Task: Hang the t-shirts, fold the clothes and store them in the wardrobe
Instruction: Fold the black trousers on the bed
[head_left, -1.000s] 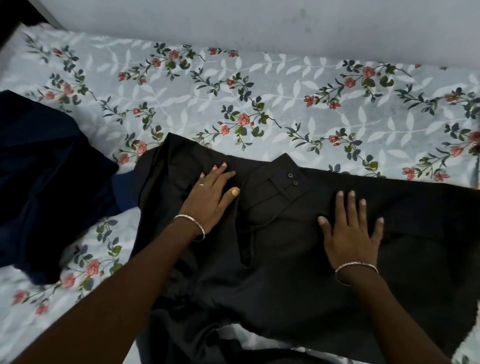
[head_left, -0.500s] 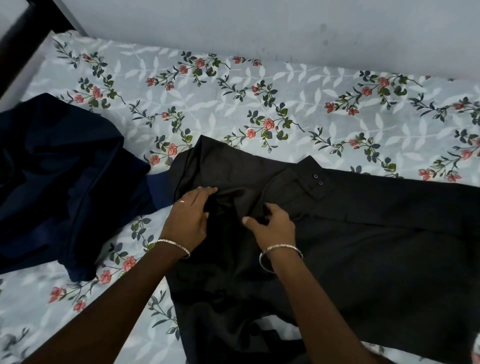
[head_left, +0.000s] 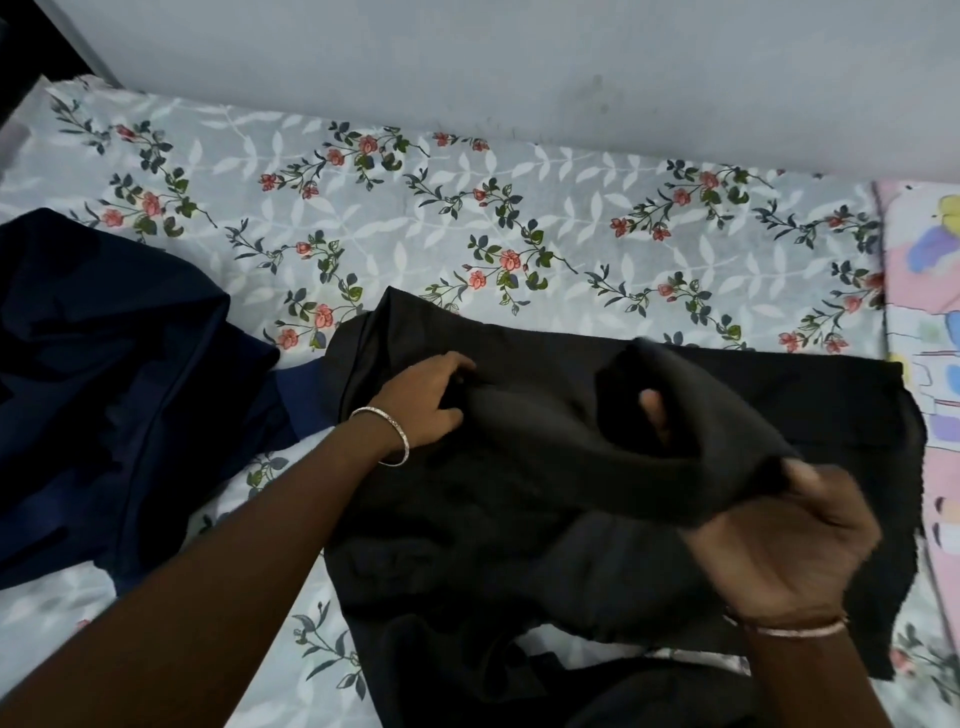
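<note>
Black trousers (head_left: 519, 499) lie across the flowered bed sheet (head_left: 415, 223). My left hand (head_left: 423, 397) presses and pinches the cloth near the garment's left edge. My right hand (head_left: 779, 540) is closed on a raised fold of the black cloth at the lower right, lifted above the rest and blurred by motion. The fold arches between the two hands. A dark navy garment (head_left: 104, 389) sits crumpled at the left, touching the black one's left edge.
A grey wall (head_left: 519, 67) runs along the bed's far side. A pink printed cloth (head_left: 930, 364) lies at the right edge. A dark frame (head_left: 31, 47) shows in the top left corner.
My right hand has pulled a fold of the black trousers up and to the right, from beside my left hand. The left hand stays gripping near the left edge. The view shifted right.
</note>
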